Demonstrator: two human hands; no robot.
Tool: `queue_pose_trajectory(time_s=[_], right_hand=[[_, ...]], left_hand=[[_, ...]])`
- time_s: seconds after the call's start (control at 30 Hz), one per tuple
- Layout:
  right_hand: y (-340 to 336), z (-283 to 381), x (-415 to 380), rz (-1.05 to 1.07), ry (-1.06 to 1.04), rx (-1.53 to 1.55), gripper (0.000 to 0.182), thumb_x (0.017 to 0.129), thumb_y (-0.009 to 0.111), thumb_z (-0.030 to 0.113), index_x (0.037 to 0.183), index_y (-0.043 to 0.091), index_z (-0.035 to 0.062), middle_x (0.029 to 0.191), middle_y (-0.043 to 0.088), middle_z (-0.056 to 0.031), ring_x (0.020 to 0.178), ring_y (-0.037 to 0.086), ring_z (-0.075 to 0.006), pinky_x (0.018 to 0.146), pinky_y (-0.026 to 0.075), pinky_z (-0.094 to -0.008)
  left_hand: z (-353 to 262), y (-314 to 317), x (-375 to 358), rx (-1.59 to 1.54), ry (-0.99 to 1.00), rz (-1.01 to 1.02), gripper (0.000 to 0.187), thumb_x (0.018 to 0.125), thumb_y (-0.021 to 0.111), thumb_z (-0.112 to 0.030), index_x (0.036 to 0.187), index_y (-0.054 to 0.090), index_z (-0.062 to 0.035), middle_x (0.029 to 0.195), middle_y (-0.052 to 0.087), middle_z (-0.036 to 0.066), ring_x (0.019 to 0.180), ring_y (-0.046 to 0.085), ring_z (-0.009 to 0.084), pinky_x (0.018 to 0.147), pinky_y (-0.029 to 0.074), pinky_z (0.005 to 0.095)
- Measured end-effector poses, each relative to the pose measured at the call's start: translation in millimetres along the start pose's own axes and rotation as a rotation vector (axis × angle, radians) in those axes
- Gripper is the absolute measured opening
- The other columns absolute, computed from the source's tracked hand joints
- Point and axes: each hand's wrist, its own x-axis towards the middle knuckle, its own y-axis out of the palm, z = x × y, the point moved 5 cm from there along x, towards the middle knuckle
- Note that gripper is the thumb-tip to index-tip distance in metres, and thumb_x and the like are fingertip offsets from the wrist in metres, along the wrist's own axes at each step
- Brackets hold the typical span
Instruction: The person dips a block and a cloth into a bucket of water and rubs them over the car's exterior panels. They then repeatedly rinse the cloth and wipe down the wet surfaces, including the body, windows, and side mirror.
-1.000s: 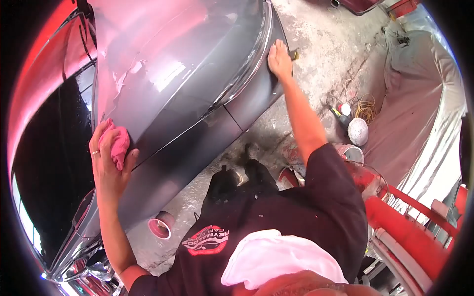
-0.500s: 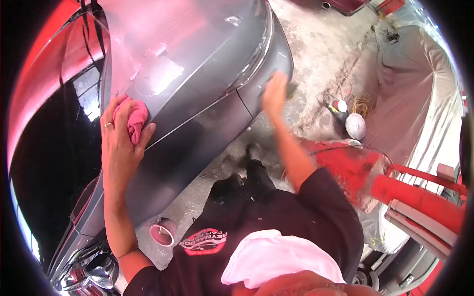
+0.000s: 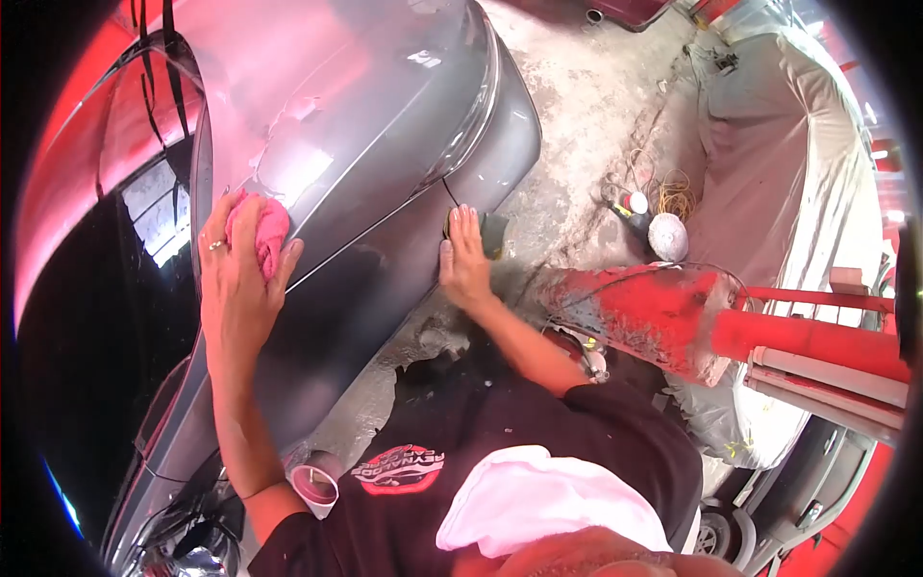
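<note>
A grey car body (image 3: 327, 298) with a dull finish fills the left side. My left hand (image 3: 236, 264) is closed round a bunched pink cloth (image 3: 272, 231), resting on the body beside the dark glass. Farther along the side panel, close to a vertical seam, my right hand (image 3: 465, 264) lies with fingers together and stretched out. Beneath it is a dark greenish sheet (image 3: 494, 235), apparently sandpaper, pressed against the panel. The palm and fingers hide most of that sheet.
A red lift post and arm (image 3: 663, 317) stand to my right. On the floor behind lie a round white-faced tool (image 3: 667, 237) and coiled cord (image 3: 673, 192). A cover (image 3: 760, 144) drapes over something large. A bucket (image 3: 315, 488) stands near my left elbow.
My right hand has slid back along the panel, toward me and to the left, taking the dark sheet with it. My left hand stays on the pink cloth; the view has shifted slightly.
</note>
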Motion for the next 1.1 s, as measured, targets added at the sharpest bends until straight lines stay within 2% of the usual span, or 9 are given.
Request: queue_pose_trajectory(time_s=[0.07,0.17,0.43,0.57,0.63,0.77,0.9,1.0,1.1], right_hand=[[-9.5,-37.7,36.3,-0.079,-0.087,0.013,0.049,0.102,0.039,0.021,0.144,0.038,-0.0044,0.147,0.039,-0.026,0.139,0.033,-0.0418,0.116,0.026,-0.0443],[-22.0,-107.7,139.2,0.057,0.185,-0.042,0.05,0.101,0.038,0.023,0.143,0.038,-0.0055,0.147,0.038,-0.0273,0.138,0.035,-0.0418,0.115,0.028,-0.0438],[-28.7,-132.8,143.2,0.107,0.052,-0.065,0.048,0.1,0.039,0.018,0.143,0.04,-0.0037,0.146,0.04,-0.0268,0.138,0.036,-0.0407,0.115,0.029,-0.0431],[22.0,-243.7,303.0,0.167,0.059,0.065,0.048,0.102,0.035,0.029,0.139,0.045,-0.0006,0.145,0.044,-0.0221,0.133,0.043,-0.0378,0.111,0.035,-0.0431],[55.0,-286.1,365.7,0.223,0.234,0.11,0.049,0.103,0.034,0.039,0.14,0.048,0.0101,0.141,0.051,-0.0169,0.128,0.05,-0.0366,0.108,0.038,-0.0422],[86.3,-328.4,413.9,0.274,0.208,0.177,0.054,0.102,0.031,0.04,0.145,0.043,0.0093,0.145,0.047,-0.0153,0.134,0.044,-0.0331,0.112,0.033,-0.0382],[90.5,-341.7,427.4,0.324,0.203,0.135,0.057,0.102,0.03,0.04,0.147,0.039,0.0072,0.15,0.042,-0.0136,0.14,0.037,-0.0304,0.115,0.028,-0.0365],[64.0,-320.8,378.9,0.24,0.151,0.195,0.053,0.102,0.033,0.028,0.143,0.039,-0.0037,0.148,0.039,-0.0252,0.141,0.032,-0.0391,0.117,0.024,-0.0425],[22.2,-272.1,305.2,0.176,-0.032,0.177,0.051,0.102,0.035,0.025,0.144,0.038,-0.0034,0.149,0.038,-0.0248,0.141,0.03,-0.0422,0.117,0.024,-0.0437]], left_hand=[[-1.5,-2.2,0.6,0.022,0.017,-0.028,0.054,0.082,0.075,-0.023,0.128,0.052,-0.006,0.135,0.047,0.02,0.121,0.048,0.0404,0.101,0.041,0.0478],[-10.7,-0.2,-5.0,0.119,-0.005,-0.111,0.055,0.081,0.076,-0.023,0.127,0.053,-0.0061,0.135,0.046,0.02,0.122,0.047,0.0398,0.102,0.04,0.0478],[-32.5,34.3,-16.3,0.407,-0.169,-0.539,0.041,0.084,0.076,-0.023,0.117,0.059,-0.0038,0.116,0.062,0.018,0.107,0.059,0.0359,0.09,0.048,0.047],[-29.5,40.5,-12.4,0.414,-0.252,-0.531,0.04,0.085,0.074,-0.02,0.116,0.058,0.0001,0.114,0.062,0.021,0.105,0.06,0.0391,0.09,0.048,0.0493],[-30.5,36.7,-5.7,0.447,-0.274,-0.488,0.039,0.085,0.072,-0.019,0.115,0.057,0.0011,0.114,0.062,0.022,0.105,0.059,0.04,0.091,0.048,0.0497],[-32.1,34.1,3.1,0.443,-0.313,-0.439,0.043,0.085,0.069,-0.018,0.12,0.055,0.0022,0.117,0.06,0.023,0.109,0.057,0.041,0.095,0.046,0.0494],[-41.4,30.0,36.8,0.338,-0.561,-0.212,0.05,0.084,0.072,-0.021,0.126,0.054,0.0005,0.129,0.054,0.024,0.125,0.048,0.039,0.103,0.038,0.0473],[-40.4,49.5,88.2,0.193,-0.471,-0.105,0.053,0.081,0.075,-0.028,0.123,0.056,-0.003,0.134,0.049,0.027,0.129,0.04,0.0431,0.107,0.032,0.0497],[-6.1,77.8,136.1,0.248,-0.398,-0.114,0.057,0.078,0.077,-0.036,0.123,0.057,-0.0083,0.134,0.047,0.029,0.128,0.041,0.0447,0.106,0.033,0.0515]])
